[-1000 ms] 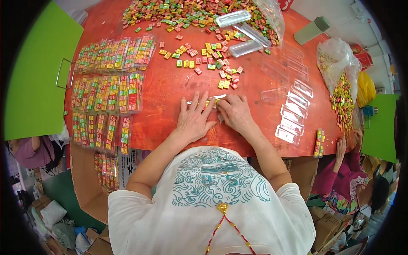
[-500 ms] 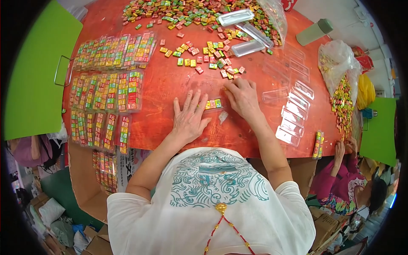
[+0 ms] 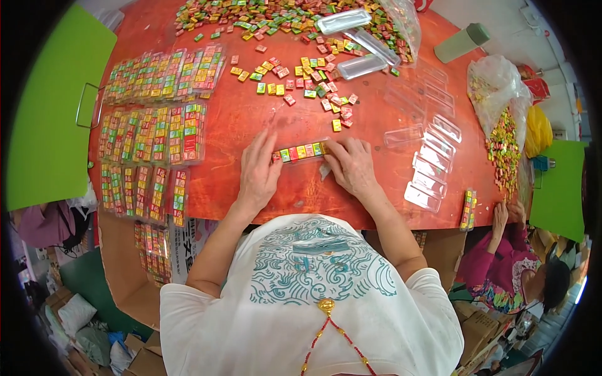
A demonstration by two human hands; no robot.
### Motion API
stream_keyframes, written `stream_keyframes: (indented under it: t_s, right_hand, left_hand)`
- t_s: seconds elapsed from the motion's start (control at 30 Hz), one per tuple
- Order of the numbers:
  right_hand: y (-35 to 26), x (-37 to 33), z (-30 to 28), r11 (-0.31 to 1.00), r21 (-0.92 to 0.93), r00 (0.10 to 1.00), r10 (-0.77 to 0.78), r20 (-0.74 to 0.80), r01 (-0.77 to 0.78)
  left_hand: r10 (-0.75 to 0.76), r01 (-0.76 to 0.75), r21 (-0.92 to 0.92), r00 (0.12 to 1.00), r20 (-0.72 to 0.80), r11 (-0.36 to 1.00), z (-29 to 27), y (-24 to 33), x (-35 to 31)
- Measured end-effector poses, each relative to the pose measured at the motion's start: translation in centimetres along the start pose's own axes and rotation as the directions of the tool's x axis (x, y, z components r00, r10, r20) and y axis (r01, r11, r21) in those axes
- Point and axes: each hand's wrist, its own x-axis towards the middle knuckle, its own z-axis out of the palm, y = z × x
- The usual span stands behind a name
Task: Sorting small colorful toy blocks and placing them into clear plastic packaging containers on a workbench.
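Observation:
A narrow clear plastic tray (image 3: 318, 149) lies crosswise before me, with a row of small coloured boxes (image 3: 301, 152) in it, red, green, yellow and pink. At its left end is my left hand (image 3: 258, 170), thumb and fingers closed against that end. My right hand (image 3: 355, 169) has its thumb and fingertips closed on the right end. A small scrap of clear film (image 3: 324, 170) lies just below the tray. Beyond it, loose small boxes (image 3: 337, 125) are scattered on the red table (image 3: 251, 207).
Filled trays (image 3: 150, 135) stand in rows at left. Empty clear trays (image 3: 433, 156) lie at right, and more (image 3: 362, 67) sit by the far heap of boxes (image 3: 276, 19). A green bottle (image 3: 461, 42) and a plastic bag (image 3: 498, 81) are farther right. Another person's hands (image 3: 501, 219) rest at the right edge.
My left hand has shifted left and uncovered more of the row. My right hand has come back from the loose boxes to the tray's right end. The row now shows filled along its length.

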Motion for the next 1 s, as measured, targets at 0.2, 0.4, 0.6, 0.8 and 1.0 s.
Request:
stream_keyframes:
  t_s: [0.2,0.4,0.6,0.8,1.0]
  right_hand:
    - [-0.1,0.6,0.7,0.997,0.051,0.998,0.057,-0.017,-0.056]
    - [-0.3,0.5,1.7,0.967,0.121,0.974,0.226,0.004,-0.225]
    - [-0.6,0.9,2.1,0.953,0.122,0.960,0.281,-0.002,-0.279]
    - [-1.1,1.8,2.1,0.939,0.055,0.941,0.339,0.022,-0.340]
    - [-0.8,2.5,1.6,0.926,0.042,0.924,0.371,0.088,-0.376]
  left_hand:
    - [0.058,-0.061,0.138,0.998,0.027,0.989,-0.7,-1.0,-1.4]
    - [0.082,-0.117,0.297,0.988,0.130,0.948,-0.4,-0.7,-1.5]
    - [0.055,-0.094,0.298,0.989,0.138,0.950,-0.5,-1.0,-1.6]
    - [0.060,-0.096,0.288,0.990,0.131,0.953,-0.3,-0.2,-1.2]
    - [0.152,-0.240,0.337,0.952,0.266,0.911,1.1,1.2,-0.2]
